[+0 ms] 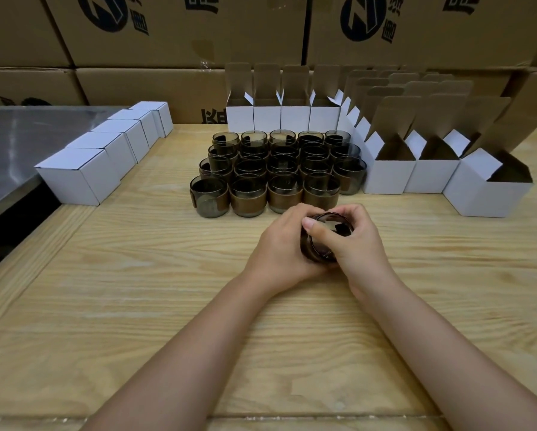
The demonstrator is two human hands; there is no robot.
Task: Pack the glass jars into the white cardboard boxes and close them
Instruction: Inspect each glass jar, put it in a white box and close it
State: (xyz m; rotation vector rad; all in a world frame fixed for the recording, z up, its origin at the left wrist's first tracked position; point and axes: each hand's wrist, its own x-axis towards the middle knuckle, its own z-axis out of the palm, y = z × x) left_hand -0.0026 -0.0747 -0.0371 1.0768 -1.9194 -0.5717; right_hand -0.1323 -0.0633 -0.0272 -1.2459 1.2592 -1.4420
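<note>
Both hands meet round one dark glass jar (331, 226) low over the wooden worktop (136, 306), just in front of the other jars. The left grip (279, 244) wraps the jar's left side with curled fingers. The right grip (362, 244) clasps it from the right, fingers bent over the far rim. A thumb (310, 224) lies across the near edge of the mouth. The jar tilts slightly, its open mouth facing up and toward the camera.

Behind it stands a block of smoky glass jars (276, 169) in tight rows, touching one another, many banded with a brown sleeve. A diagonal line of closed white cardboard boxes (83, 172) runs along the worktop's left side, beside a steel surface (12, 144). Open white boxes (388, 175) with raised flaps stand to the right of the jars in several rows. A further row of open boxes (267, 116) stands behind the jars. Large brown printed cartons (167, 32) are stacked along the back.
</note>
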